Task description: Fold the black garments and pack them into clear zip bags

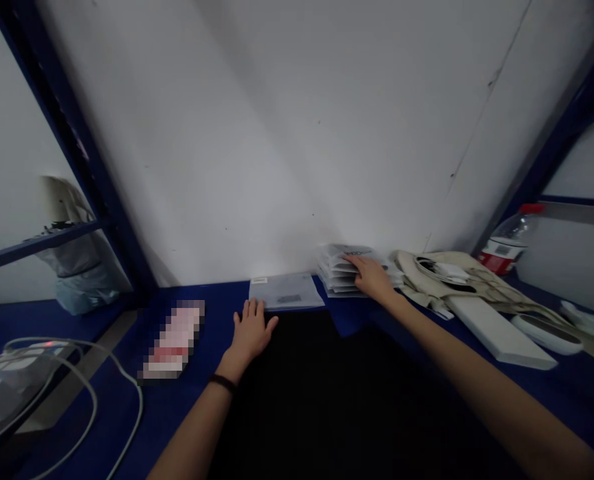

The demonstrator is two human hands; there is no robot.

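A dark blue table (177,413) runs along a white wall. A black mat (317,400) covers its near middle. Just behind the mat lies a flat grey packet (285,291), and beside that, against the wall, a stack of packets (337,272). To the left lies a pink and white item (173,340), blurred out, with white cables (94,393) looping near the edge. To the right lie a beige cloth bag (481,280), a flat white box (497,330), a white oval object (547,333) and a plastic bottle (509,243) on its side.

The scene is taken in by one camera worn on the head, aimed forward and down. The blue bench (219,300) and the white wall (277,133) behind it are viewed from within arm's reach, the frame being slightly tilted.
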